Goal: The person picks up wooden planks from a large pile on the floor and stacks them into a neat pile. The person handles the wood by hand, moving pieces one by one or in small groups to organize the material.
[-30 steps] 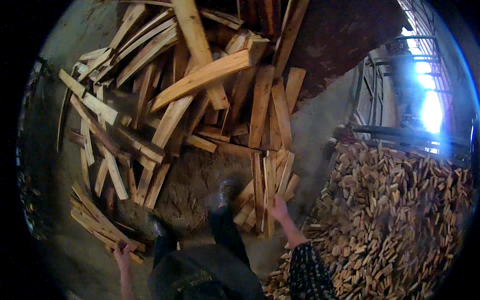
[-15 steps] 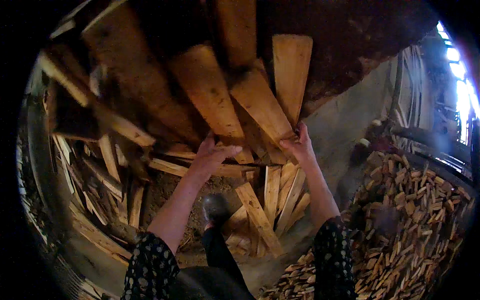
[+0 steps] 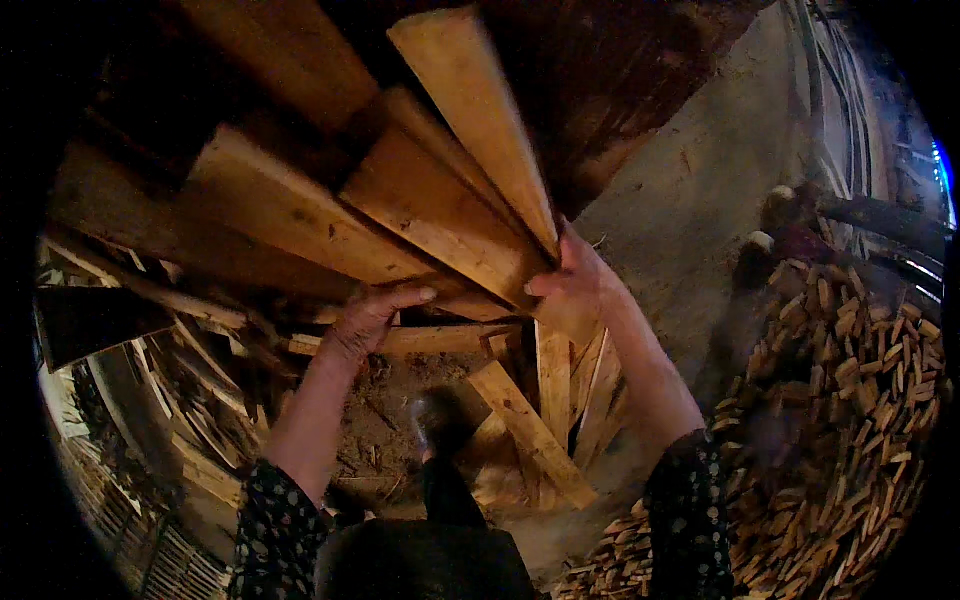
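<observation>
My left hand (image 3: 372, 312) grips the near end of a bundle of wooden boards from the left side, its thumb on the top face and its fingers hidden beneath. The board (image 3: 300, 212) under that thumb slants away to the far left. At the right side of the bundle, my right hand (image 3: 580, 282) is closed round the near ends, thumb over a wide board (image 3: 430, 205). A lighter narrow board (image 3: 478, 110) stands out at a steeper angle along its right edge. The boards fan out, overlapping.
Cut planks (image 3: 535, 435) lean together below my hands, beside a dark shoe (image 3: 440, 418) on the dirt floor. A large heap of short split wood (image 3: 840, 430) lies at the right. Long thin strips (image 3: 200, 350) stand at the left. A dark reddish-brown surface (image 3: 620, 80) lies beyond the boards.
The far ends of the boards have swung to the left in view and lie closer together. My left hand has shifted left, while both hands stay on the bundle.
</observation>
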### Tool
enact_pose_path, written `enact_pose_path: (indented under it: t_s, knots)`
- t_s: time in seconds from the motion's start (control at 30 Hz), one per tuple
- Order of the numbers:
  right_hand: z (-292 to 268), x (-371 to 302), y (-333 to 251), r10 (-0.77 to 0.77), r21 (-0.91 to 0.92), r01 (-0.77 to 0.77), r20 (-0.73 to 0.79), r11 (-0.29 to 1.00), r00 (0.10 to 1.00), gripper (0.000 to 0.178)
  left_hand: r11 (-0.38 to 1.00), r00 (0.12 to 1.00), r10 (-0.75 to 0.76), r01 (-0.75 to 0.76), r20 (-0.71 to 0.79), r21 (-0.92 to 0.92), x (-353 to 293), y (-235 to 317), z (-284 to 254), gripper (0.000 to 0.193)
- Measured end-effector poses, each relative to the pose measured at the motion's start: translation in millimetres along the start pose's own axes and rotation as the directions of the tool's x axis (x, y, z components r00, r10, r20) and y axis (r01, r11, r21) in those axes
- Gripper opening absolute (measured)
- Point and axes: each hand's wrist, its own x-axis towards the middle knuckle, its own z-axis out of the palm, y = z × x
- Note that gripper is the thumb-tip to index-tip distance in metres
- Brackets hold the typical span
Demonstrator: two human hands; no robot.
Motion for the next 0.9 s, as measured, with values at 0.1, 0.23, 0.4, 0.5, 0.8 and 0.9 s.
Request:
enact_pose_path:
  t_s: [0.1, 0.23, 0.4, 0.5, 0.8, 0.9]
  knots:
    - [-7, -3, -3, 0.037, -0.098, -0.033, 0.037, 0.995, 0.999, 0.076, 0.985, 0.999, 0.007, -0.012, -0.031, -0.174, -10, -15, 27, 0.041]
    - [-3, -9, -27, 0.373, -0.349, -0.338, 0.039, 0.874, 0.927, 0.057, 0.955, 0.979, 0.123, -0.162, -0.165, -0.249, -21, -49, 41, 0.036]
    - [26, -22, -54, 0.209, -0.175, -0.196, 0.057, 0.965, 0.976, 0.039, 0.947, 0.967, 0.139, -0.192, -0.213, -0.256, -53, -34, 89, 0.051]
    - [57, -31, -52, 0.145, 0.222, -0.149, 0.035, 0.964, 0.989, 0.042, 0.877, 0.955, -0.025, -0.121, -0.297, -0.464, -67, -40, 96, 0.056]
    - [101, -73, -151, -0.459, -0.532, 0.315, -0.16, 0.786, 0.874, 0.063, 0.972, 0.966, 0.126, -0.166, -0.226, -0.167, -140, 21, 97, 0.06]
    - [118, -103, -159, -0.343, -0.552, 0.129, -0.303, 0.824, 0.889, 0.053, 0.995, 0.952, -0.082, 0.063, -0.296, -0.073, -157, -11, 97, 0.059]
